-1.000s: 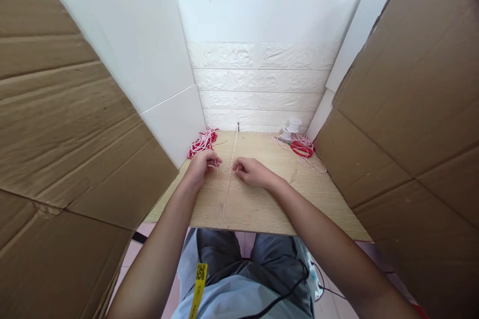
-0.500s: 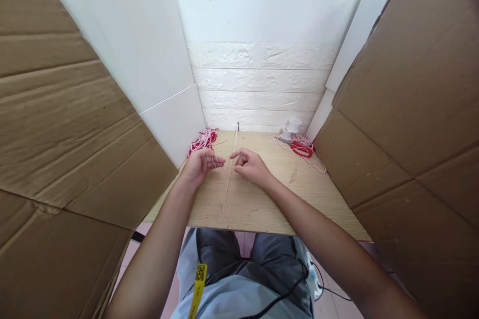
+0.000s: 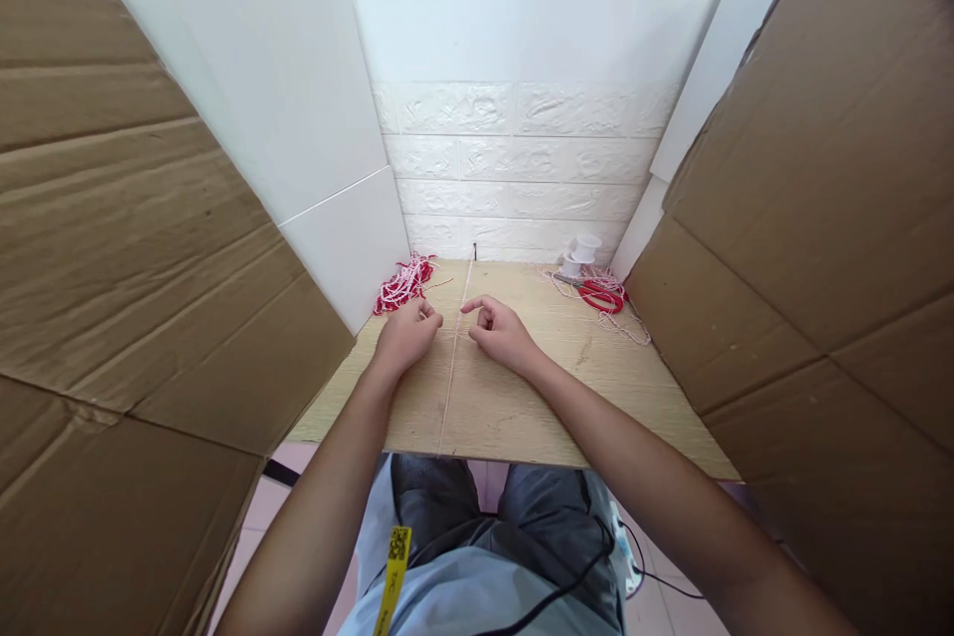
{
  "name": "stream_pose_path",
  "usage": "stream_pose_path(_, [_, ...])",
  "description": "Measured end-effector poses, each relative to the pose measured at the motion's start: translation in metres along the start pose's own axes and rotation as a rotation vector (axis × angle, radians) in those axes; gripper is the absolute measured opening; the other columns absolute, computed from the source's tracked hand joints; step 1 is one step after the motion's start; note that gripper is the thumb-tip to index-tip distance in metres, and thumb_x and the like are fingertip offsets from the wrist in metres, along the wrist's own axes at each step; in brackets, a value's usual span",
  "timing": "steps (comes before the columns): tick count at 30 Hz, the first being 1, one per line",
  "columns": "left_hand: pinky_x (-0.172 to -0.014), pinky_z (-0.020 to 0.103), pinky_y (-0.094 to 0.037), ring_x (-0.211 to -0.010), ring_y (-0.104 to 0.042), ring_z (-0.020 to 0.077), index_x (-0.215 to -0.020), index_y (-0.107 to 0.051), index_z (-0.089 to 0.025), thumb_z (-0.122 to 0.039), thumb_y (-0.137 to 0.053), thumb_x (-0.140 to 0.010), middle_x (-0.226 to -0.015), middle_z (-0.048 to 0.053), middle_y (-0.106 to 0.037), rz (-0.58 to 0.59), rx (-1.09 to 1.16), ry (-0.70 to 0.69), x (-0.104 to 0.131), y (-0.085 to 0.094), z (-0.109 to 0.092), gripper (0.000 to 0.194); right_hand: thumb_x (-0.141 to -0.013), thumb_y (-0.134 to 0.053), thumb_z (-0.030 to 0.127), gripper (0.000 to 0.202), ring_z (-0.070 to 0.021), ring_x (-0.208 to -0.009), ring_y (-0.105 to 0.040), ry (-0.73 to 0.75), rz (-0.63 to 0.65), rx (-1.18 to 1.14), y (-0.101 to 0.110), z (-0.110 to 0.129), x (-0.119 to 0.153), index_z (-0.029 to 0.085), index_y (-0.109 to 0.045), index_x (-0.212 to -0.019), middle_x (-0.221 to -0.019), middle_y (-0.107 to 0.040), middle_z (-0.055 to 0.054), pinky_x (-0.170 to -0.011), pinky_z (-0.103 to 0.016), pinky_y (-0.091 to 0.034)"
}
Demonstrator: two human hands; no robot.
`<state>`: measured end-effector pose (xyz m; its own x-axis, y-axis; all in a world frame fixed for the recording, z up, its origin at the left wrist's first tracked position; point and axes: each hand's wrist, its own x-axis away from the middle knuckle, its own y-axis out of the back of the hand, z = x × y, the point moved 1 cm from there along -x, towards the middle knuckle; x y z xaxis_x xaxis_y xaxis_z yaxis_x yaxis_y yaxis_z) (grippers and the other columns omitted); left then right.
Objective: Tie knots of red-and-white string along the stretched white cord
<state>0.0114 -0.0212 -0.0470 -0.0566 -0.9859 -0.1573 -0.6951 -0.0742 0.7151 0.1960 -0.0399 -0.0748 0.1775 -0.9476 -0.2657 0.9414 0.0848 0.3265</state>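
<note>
A thin whitish-pink cord (image 3: 449, 378) runs taut over the table from a small dark hook (image 3: 475, 250) at the wall to the front edge. My left hand (image 3: 408, 330) is just left of the cord, thumb and fingers pinched together on a fine white thread that hardly shows now. On the other side, my right hand (image 3: 501, 330) has its index finger stretched to the cord, by a slightly thicker pinkish part. Its other fingers are curled in towards the thumb; whatever they hold is too small to make out.
A tangle of red and pale pink threads (image 3: 404, 284) lies at the back left. At the back right are red-handled scissors (image 3: 600, 296), white spools (image 3: 585, 248) and loose pink cord (image 3: 624, 328). Cardboard panels (image 3: 820, 219) flank the wooden table (image 3: 537, 417).
My left hand has turned from palm up with loosely spread fingers to a closed pinch, palm down. The thread across its fingers is now mostly hidden. My right hand has barely moved.
</note>
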Motion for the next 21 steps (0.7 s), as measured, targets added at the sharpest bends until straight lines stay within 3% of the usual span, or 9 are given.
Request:
stream_pose_path(4, [-0.061, 0.027, -0.034, -0.070, -0.055, 0.0179, -0.073, -0.055, -0.021, -0.030, -0.052, -0.074, -0.073, 0.000, -0.063, 0.031, -0.099, -0.004, 0.002, 0.001, -0.003, 0.009, -0.073, -0.051, 0.015, 0.033, -0.0112, -0.058, -0.043, 0.042, -0.017, 0.122, 0.003, 0.001, 0.001, 0.018, -0.063, -0.104, -0.062, -0.041, 0.008, -0.057, -0.022, -0.033])
stream_pose_path(12, [-0.064, 0.029, -0.038, -0.077, -0.062, 0.0210, -0.084, -0.067, -0.022, -0.031, -0.053, -0.078, -0.086, 0.005, -0.072, 0.137, -0.245, -0.074, 0.007, -0.002, -0.003, 0.017, -0.074, -0.051, 0.008, 0.029, -0.0128, -0.061, -0.049, 0.105, 0.083, 0.313, 0.000, 0.005, 0.006, 0.018, -0.059, -0.099, -0.063, -0.049, 0.006, -0.060, -0.023, -0.033])
stream_pose_path(21, [-0.062, 0.030, -0.036, -0.073, -0.061, 0.0219, -0.072, -0.069, -0.022, -0.034, -0.055, -0.075, -0.078, 0.004, -0.072, 0.213, -0.242, -0.194, 0.011, -0.001, -0.007, 0.018, -0.078, -0.055, 0.011, 0.018, -0.0137, -0.065, -0.051, 0.089, 0.046, 0.387, -0.001, 0.004, 0.007, 0.018, -0.058, -0.095, -0.069, -0.055, 0.003, -0.062, -0.024, -0.034])
